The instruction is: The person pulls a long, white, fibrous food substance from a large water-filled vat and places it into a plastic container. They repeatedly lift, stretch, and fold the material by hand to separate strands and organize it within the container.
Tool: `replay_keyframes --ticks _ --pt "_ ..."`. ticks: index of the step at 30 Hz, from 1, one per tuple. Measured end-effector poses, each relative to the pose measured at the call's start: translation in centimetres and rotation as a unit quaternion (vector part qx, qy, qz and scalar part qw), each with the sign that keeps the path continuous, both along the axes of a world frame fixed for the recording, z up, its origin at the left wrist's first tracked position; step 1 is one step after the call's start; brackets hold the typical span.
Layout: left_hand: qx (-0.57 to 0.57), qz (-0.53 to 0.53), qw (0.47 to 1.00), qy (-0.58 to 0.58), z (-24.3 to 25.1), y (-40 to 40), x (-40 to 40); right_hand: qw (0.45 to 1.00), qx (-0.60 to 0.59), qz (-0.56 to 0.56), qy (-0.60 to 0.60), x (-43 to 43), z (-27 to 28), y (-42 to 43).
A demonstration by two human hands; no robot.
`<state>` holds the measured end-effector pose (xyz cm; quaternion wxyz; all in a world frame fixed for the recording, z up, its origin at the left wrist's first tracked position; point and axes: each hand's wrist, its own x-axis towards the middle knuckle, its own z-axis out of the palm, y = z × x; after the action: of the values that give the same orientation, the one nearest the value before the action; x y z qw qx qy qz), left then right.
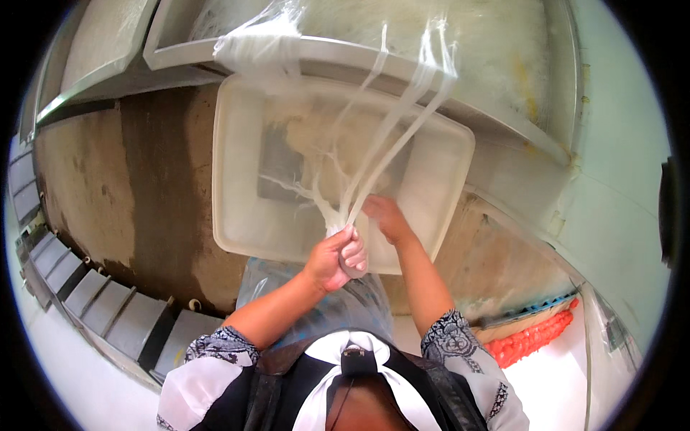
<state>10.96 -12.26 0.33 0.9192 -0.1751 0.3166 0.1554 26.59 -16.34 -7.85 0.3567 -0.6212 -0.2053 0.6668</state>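
My left hand (345,258) is closed around a bunch of long, wet, whitish strands (372,167) that look like natural casings. From this fist they fan upward; some stretch taut over the rim of a metal trough (356,51), and shorter loose ends spread to the left. My right hand (385,218) is just right of the strands, its fingers blurred and partly turned away, so I cannot tell whether it grips any. Both hands are over a white plastic tub (232,215), where a pale, cloudy mass (310,132) shows.
A thick white bundle of similar strands (261,51) drapes over the trough rim. Another metal trough (108,43) stands at upper left. Grey boxy units (116,310) line the left side above a wet brown floor (161,178). A red-orange bundle (533,336) lies at lower right.
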Motion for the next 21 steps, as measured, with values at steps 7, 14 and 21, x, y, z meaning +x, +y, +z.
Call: replay_keyframes --ticks 7,14,21 --pt "0.072 0.078 0.982 -0.159 11.6 5.7 -1.0 0.942 0.021 0.332 -0.049 -5.2 -5.6 -1.7" --pt "0.234 0.180 0.928 -0.227 16.8 16.2 -1.4 0.814 0.035 0.555 -0.169 -6.3 -9.9 -9.2" --pt "0.121 0.075 0.954 -0.264 0.8 19.7 5.8 0.878 0.004 0.461 0.131 -9.4 3.4 -12.2"
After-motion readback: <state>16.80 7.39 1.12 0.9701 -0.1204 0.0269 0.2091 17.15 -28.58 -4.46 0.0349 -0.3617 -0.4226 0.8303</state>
